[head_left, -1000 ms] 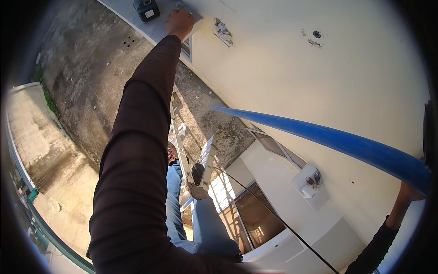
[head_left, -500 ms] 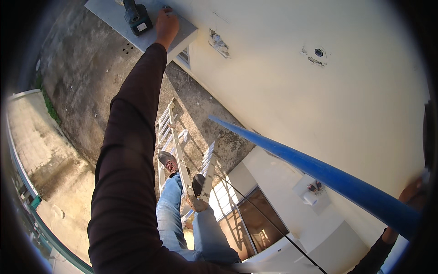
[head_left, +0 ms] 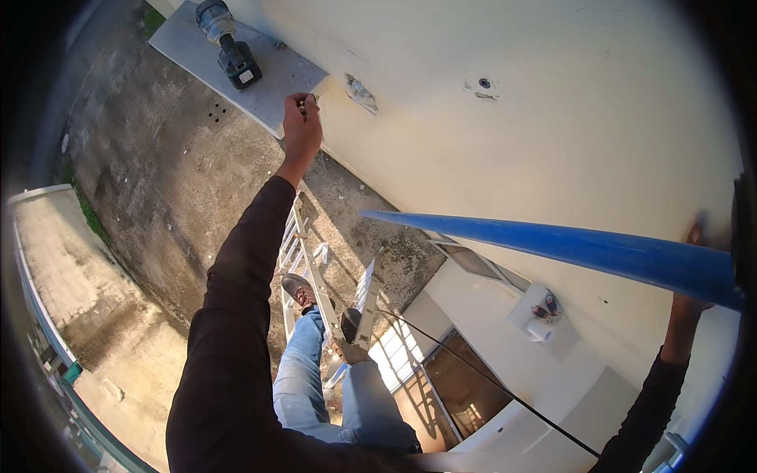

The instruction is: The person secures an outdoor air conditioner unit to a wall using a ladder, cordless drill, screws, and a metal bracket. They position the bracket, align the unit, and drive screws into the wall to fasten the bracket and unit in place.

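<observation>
Across the cream wall [head_left: 544,150], on the right side of the view, stretches a long blue pipe [head_left: 544,243]. Its thick near part lies at the right hand [head_left: 690,303], and its narrow far end points left, seen over the concrete ground [head_left: 197,169]. The right hand is closed around the pipe: a fingertip shows above it and the rest of the hand below, though the dark rim hides some of this grip. The left hand [head_left: 301,134] is well apart from the pipe, raised just beside the corner of a grey ledge [head_left: 272,83]. Its fingers are bent together and pinch a small thing [head_left: 302,108]; I cannot tell its kind.

On this ledge rests a dark cordless power tool [head_left: 229,49], and near it lies a small dark piece [head_left: 280,45]. The wall has a broken patch [head_left: 361,93] and a round hole [head_left: 484,83]. Farther down is a white box-like shape [head_left: 527,315] with small dark things [head_left: 546,310]; whether they are in it or on it, I cannot tell. Below, the person's legs in jeans [head_left: 300,382] are at a metal ladder [head_left: 313,272].
</observation>
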`<action>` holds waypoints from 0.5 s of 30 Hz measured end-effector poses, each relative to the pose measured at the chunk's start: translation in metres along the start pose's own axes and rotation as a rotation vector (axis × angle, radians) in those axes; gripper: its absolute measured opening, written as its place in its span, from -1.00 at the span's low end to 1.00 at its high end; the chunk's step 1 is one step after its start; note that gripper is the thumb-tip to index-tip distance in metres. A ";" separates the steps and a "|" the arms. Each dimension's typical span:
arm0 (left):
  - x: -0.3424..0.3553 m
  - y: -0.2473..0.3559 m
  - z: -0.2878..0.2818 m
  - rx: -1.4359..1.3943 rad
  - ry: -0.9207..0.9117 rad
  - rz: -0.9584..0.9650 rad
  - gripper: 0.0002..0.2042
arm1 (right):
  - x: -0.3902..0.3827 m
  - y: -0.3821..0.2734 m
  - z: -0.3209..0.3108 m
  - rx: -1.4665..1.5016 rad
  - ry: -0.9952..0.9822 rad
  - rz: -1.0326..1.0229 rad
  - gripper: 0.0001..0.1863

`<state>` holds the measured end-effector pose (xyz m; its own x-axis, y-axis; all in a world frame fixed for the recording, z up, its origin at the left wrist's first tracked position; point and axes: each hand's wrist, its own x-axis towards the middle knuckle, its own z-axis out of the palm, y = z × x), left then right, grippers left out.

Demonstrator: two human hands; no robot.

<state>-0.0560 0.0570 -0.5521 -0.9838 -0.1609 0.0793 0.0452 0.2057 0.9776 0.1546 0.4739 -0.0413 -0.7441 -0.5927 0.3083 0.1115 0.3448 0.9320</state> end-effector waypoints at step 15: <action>-0.427 0.325 -0.154 -0.838 -0.460 -0.887 -0.88 | -0.028 -0.124 -0.267 2.113 -0.816 0.283 -0.55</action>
<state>0.4051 0.0442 -0.2385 -0.6951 0.4477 -0.5624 -0.7171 -0.4870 0.4986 0.3373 0.2537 -0.1148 -0.9219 -0.2734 -0.2746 0.0141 0.6845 -0.7289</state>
